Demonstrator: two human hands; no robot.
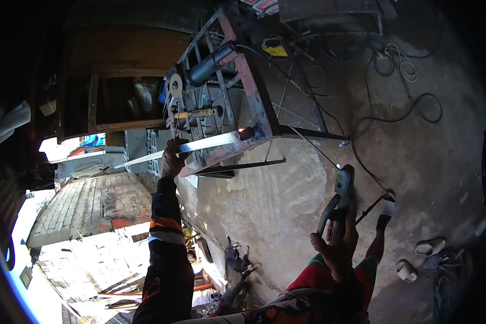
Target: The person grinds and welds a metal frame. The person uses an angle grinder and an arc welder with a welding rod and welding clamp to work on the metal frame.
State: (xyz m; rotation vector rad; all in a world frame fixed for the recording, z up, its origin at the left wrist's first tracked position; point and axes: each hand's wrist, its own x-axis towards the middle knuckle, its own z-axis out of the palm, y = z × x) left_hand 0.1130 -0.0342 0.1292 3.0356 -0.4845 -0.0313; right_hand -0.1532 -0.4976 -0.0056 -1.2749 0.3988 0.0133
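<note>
My left hand (pixel 174 157) is closed around a long, bright metal bar (pixel 210 142), which lies across the edge of a metal frame (pixel 248 81). A small spot glows red where the bar's right end meets the frame. In my right hand (pixel 339 248) is a dark welding electrode holder (pixel 344 183), gripped by its handle. From its jaws a thin electrode (pixel 314 147) points up and left towards the frame, its tip apart from the glowing spot. An angle grinder (pixel 210 65) rests on the frame, above a tool with a wooden handle (pixel 191 114).
Black cable (pixel 399 116) winds over the concrete floor (pixel 286 189). A yellow-and-black item (pixel 275 47) sits behind the frame. A dog (pixel 237 259) lies near my feet, and pale slippers (pixel 430 247) are at the right. A wooden cabinet (pixel 129 51) stands at the upper left.
</note>
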